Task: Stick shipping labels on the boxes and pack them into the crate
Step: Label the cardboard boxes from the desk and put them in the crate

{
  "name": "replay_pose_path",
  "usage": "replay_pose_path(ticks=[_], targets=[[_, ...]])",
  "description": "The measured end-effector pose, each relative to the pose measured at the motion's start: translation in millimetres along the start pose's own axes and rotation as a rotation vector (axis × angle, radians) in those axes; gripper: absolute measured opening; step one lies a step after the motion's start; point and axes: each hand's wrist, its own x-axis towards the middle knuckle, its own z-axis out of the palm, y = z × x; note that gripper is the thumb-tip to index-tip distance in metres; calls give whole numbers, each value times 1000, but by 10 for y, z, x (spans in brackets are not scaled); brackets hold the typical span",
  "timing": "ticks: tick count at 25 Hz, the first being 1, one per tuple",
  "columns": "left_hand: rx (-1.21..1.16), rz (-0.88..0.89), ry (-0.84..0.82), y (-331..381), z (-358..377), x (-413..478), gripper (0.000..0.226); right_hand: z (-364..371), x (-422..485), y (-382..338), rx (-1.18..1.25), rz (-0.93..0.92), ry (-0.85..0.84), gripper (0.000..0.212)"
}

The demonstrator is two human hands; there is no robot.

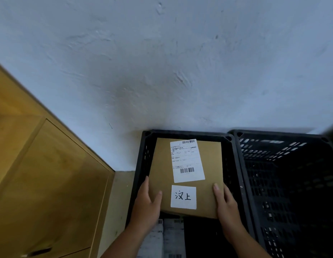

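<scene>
Right crate (273, 183): black, lower right of the frame, interior dark.
Left crate (141, 164): black, lower centre, the cardboard box (162, 164) at its mouth.
Left hand (146, 205): grips the box's left edge, thumb on top.
Right hand (227, 203): grips the right edge likewise.
Shipping label (187, 161): stuck on the box top, handwritten tag (183, 197) below it.
Hard to see: labelled parcels (173, 237) beneath the box, blurred, partly hidden.

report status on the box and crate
Left hand and right hand grip box sides. Box, shipping label on, held at crate mouth. Labelled parcels lower in crate, not blocking.
</scene>
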Motion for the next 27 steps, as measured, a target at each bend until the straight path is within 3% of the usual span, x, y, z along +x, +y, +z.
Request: replay_pose_path(ticks=[7, 13, 18, 27], targets=[[122, -65, 5, -218, 322, 460, 76, 45, 410, 474, 31, 124, -18, 57], [179, -200, 34, -448, 566, 700, 83, 154, 829, 817, -15, 51, 23, 54], [233, -137, 92, -551, 653, 781, 82, 176, 867, 950, -29, -62, 56, 42], [76, -42, 180, -626, 596, 661, 63, 268, 730, 978, 4, -180, 245, 56]])
